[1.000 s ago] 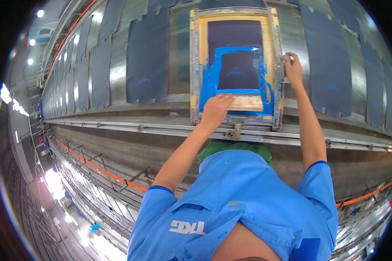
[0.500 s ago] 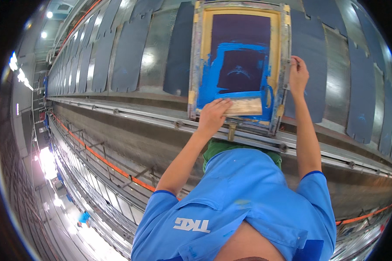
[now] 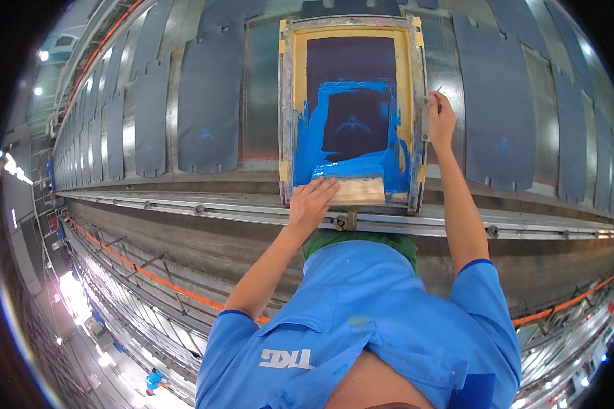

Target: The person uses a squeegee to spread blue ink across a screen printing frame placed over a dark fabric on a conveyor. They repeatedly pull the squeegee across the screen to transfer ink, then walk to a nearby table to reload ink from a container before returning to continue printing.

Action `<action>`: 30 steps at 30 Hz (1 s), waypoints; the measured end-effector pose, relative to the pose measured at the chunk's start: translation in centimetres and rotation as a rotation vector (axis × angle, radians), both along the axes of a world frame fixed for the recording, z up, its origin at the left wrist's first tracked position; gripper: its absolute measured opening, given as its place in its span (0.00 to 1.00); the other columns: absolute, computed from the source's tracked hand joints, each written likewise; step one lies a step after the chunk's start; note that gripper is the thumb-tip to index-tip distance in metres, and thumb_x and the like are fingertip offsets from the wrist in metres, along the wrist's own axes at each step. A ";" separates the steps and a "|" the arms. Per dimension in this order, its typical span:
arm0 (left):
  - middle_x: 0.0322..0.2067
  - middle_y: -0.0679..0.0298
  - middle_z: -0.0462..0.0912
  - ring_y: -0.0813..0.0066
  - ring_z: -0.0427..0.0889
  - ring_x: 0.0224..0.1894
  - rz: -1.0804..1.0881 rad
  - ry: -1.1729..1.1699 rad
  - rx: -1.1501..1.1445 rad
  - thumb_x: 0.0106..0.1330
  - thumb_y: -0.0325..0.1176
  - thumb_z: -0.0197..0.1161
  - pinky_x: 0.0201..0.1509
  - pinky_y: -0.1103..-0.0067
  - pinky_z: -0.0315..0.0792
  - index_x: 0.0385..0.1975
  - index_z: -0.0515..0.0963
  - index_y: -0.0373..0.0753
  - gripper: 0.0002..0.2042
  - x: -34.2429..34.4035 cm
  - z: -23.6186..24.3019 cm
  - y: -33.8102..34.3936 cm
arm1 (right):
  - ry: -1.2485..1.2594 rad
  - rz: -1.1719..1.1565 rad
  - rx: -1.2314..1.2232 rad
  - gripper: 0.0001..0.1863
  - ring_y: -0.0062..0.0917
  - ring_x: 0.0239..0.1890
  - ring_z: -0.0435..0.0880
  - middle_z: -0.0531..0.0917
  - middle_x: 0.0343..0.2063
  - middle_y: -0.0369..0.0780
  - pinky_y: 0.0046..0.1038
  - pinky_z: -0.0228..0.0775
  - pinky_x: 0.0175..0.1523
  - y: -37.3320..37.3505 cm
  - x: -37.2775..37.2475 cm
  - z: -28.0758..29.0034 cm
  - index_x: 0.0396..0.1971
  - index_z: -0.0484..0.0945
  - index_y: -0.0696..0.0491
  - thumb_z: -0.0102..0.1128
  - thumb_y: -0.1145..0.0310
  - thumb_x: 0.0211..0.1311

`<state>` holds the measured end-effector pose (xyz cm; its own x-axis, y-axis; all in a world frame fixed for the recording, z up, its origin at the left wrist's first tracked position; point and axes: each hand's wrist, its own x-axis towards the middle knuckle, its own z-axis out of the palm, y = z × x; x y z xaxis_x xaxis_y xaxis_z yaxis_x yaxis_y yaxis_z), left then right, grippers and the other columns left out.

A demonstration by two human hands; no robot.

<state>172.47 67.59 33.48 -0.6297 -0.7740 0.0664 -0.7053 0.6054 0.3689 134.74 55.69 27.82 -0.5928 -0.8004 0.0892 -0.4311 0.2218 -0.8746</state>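
A screen-printing frame with a yellow inner border lies across the long metal table in front of me. Blue ink is smeared around a dark rectangle in its mesh, where a pale arched mark shows. My left hand lies over the left end of a wooden-handled squeegee at the frame's near end, fingers on top and thumb hidden. At the right side of the frame, my right hand has its fingers pinched at the edge, beside a small metal strip. The exact grip point is partly hidden.
Dark grey panels lie in rows on the table to both sides, some with a small blue arched print. A metal rail with round stops runs along the near edge. Another person stands far off at lower left.
The frame has shifted along the table relative to the panels, now with bare metal on both sides and its bracket beside a rail stop. Both hands have stayed with the frame and squeegee.
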 end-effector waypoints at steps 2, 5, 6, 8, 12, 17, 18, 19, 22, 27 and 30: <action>0.57 0.67 0.83 0.63 0.80 0.58 -0.040 0.006 -0.026 0.48 0.24 0.70 0.54 0.68 0.73 0.56 0.81 0.46 0.29 0.6 -0.5 0.1 | 0.007 -0.012 0.056 0.13 0.28 0.30 0.80 0.83 0.28 0.42 0.31 0.71 0.40 -0.3 0.1 -0.4 0.46 0.84 0.51 0.57 0.61 0.73; 0.57 0.67 0.83 0.64 0.80 0.58 -0.072 0.020 -0.100 0.48 0.23 0.70 0.54 0.67 0.72 0.55 0.81 0.46 0.29 0.4 -1.6 -1.4 | -0.010 0.002 0.141 0.13 0.32 0.33 0.82 0.85 0.32 0.44 0.33 0.72 0.43 -0.1 -0.3 -0.6 0.47 0.84 0.49 0.57 0.59 0.72; 0.57 0.67 0.83 0.64 0.80 0.58 -0.067 0.024 -0.116 0.48 0.23 0.70 0.53 0.67 0.72 0.55 0.81 0.46 0.29 -0.2 -1.7 -2.6 | -0.017 0.012 0.169 0.13 0.33 0.35 0.83 0.85 0.34 0.45 0.34 0.73 0.45 0.1 -0.7 -0.5 0.48 0.84 0.49 0.57 0.59 0.72; 0.57 0.66 0.83 0.63 0.80 0.58 -0.073 0.010 -0.149 0.50 0.23 0.68 0.51 0.67 0.73 0.55 0.81 0.46 0.27 -1.5 -1.9 -5.9 | 0.127 0.094 0.186 0.16 0.35 0.41 0.83 0.85 0.40 0.46 0.35 0.73 0.49 0.2 -1.7 -0.4 0.50 0.83 0.50 0.58 0.56 0.72; 0.50 0.65 0.86 0.64 0.83 0.53 0.036 0.056 -0.027 0.55 0.23 0.65 0.51 0.67 0.75 0.50 0.84 0.45 0.20 -4.8 0.0 -14.6 | 0.773 0.292 0.192 0.22 0.37 0.53 0.81 0.83 0.52 0.45 0.38 0.72 0.58 -0.2 -0.7 4.9 0.53 0.82 0.52 0.62 0.52 0.69; 0.44 0.61 0.88 0.60 0.85 0.48 0.018 0.128 0.028 0.55 0.22 0.63 0.47 0.64 0.78 0.43 0.86 0.42 0.15 -7.1 1.4 -21.0 | 0.475 0.673 0.171 0.24 0.38 0.57 0.78 0.82 0.52 0.42 0.38 0.71 0.62 -1.5 5.7 9.8 0.53 0.82 0.54 0.70 0.57 0.60; 0.43 0.60 0.88 0.59 0.85 0.47 0.009 0.118 0.021 0.55 0.22 0.63 0.46 0.63 0.79 0.42 0.86 0.41 0.14 -7.6 1.5 -21.4 | 0.455 0.665 0.189 0.23 0.38 0.56 0.78 0.82 0.51 0.41 0.38 0.71 0.61 -1.4 6.0 8.8 0.53 0.82 0.54 0.70 0.61 0.59; 0.43 0.60 0.88 0.60 0.85 0.48 0.002 0.123 0.007 0.55 0.21 0.63 0.47 0.64 0.78 0.42 0.85 0.41 0.15 -7.8 1.1 -21.1 | 0.434 0.657 0.206 0.22 0.38 0.56 0.78 0.83 0.51 0.41 0.38 0.72 0.61 -1.2 6.3 7.1 0.53 0.82 0.54 0.70 0.65 0.58; 0.44 0.61 0.88 0.61 0.85 0.49 0.012 0.130 -0.019 0.55 0.20 0.62 0.51 0.65 0.77 0.43 0.85 0.41 0.16 -6.9 -0.5 -18.0 | 0.394 0.606 0.162 0.20 0.39 0.54 0.79 0.83 0.49 0.42 0.37 0.73 0.59 1.4 7.4 5.5 0.49 0.82 0.55 0.68 0.75 0.53; 0.45 0.61 0.88 0.59 0.85 0.48 -0.020 0.087 -0.071 0.51 0.18 0.62 0.51 0.66 0.77 0.44 0.84 0.41 0.19 -4.4 0.7 -10.2 | 0.316 0.613 0.194 0.20 0.38 0.52 0.80 0.83 0.48 0.41 0.37 0.74 0.58 9.4 10.6 6.9 0.47 0.82 0.55 0.68 0.79 0.50; 0.45 0.61 0.88 0.58 0.85 0.49 -0.002 0.117 -0.030 0.51 0.17 0.62 0.53 0.65 0.77 0.44 0.84 0.41 0.19 -3.6 0.7 -8.7 | 0.328 0.628 0.162 0.21 0.36 0.53 0.80 0.83 0.48 0.40 0.37 0.75 0.56 10.4 10.9 7.0 0.47 0.82 0.54 0.68 0.80 0.49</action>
<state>168.87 58.85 34.19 -0.6176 -0.7694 0.1630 -0.6573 0.6187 0.4303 145.62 66.11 34.85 0.0202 -0.9992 0.0351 -0.7543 -0.0383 -0.6554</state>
